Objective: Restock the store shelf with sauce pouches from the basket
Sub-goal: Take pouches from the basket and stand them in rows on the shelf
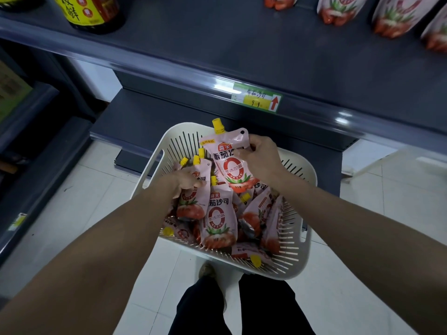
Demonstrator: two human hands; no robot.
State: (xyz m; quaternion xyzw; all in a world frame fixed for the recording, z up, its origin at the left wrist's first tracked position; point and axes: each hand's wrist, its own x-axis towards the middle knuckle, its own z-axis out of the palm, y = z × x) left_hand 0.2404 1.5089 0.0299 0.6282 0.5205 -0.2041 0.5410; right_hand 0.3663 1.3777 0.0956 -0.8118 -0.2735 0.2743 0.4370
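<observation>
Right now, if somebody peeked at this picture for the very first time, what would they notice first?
Probably the white basket in the middle, sitting on the floor and stuffed with pink tomato sauce pouches with yellow caps. The right hand lifts one pouch above the pile, while the left hand grips another pouch down in the basket. Above them, the dark shelf is mostly bare, with a few standing pouches at the top right.
</observation>
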